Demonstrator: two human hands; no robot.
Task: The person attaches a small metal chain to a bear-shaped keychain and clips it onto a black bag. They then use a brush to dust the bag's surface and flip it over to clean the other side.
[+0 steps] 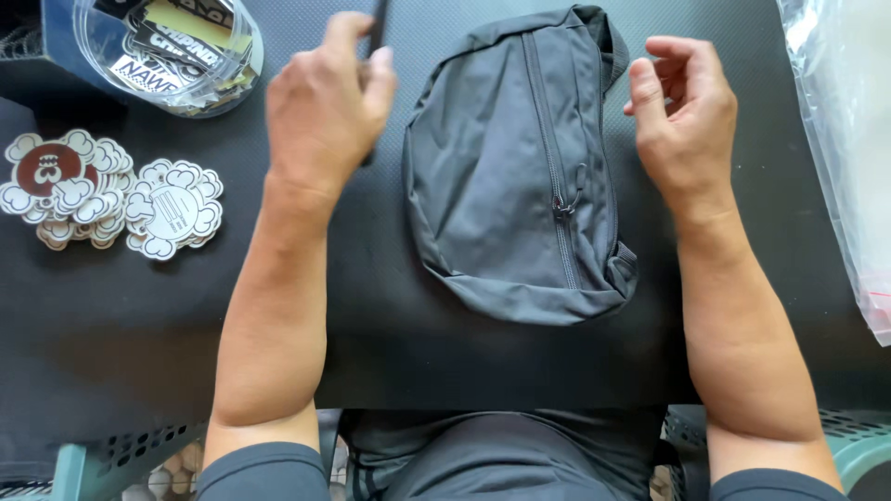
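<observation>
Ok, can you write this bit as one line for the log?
left hand: grips thin dark strap | right hand: empty, beside grey bag | bag: zipped, flat on black mat

Both forearms are bare from short dark grey sleeves [269, 468] down to the left hand [325, 97] and right hand [687, 111]. Below the tabletop [418, 353] edge shows a dark grey shirt.

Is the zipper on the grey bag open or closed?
Closed: the grey bag lies flat, the zipper teeth meet along its length.
</observation>
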